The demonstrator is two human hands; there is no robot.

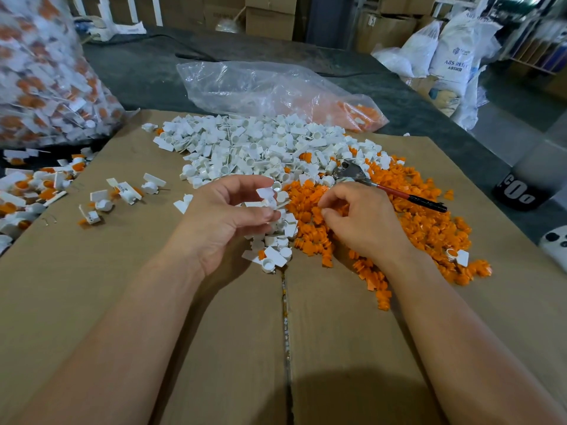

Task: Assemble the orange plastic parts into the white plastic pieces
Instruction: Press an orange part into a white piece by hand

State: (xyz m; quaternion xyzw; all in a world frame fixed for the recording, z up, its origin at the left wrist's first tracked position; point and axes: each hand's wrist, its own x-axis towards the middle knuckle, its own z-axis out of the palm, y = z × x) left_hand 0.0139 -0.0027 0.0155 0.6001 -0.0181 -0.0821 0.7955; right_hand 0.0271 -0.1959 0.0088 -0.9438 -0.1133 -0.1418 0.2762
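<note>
A heap of white plastic pieces [254, 145] covers the far middle of the cardboard sheet [153, 302]. To its right lies a spread of orange plastic parts [429, 222]. My left hand [227, 225] holds a white piece [266, 196] between thumb and fingertips, just above the edge where both heaps meet. My right hand [359, 222] rests on the orange parts with curled fingers, its fingertips down among them; whether it pinches one is hidden.
Assembled white-and-orange pieces [122, 194] lie scattered at the left, more at the left edge [27, 191]. A big clear bag of assembled pieces [46, 75] stands far left. A flat plastic bag [276, 87] lies behind. A red-handled tool [389, 188] rests on the heap.
</note>
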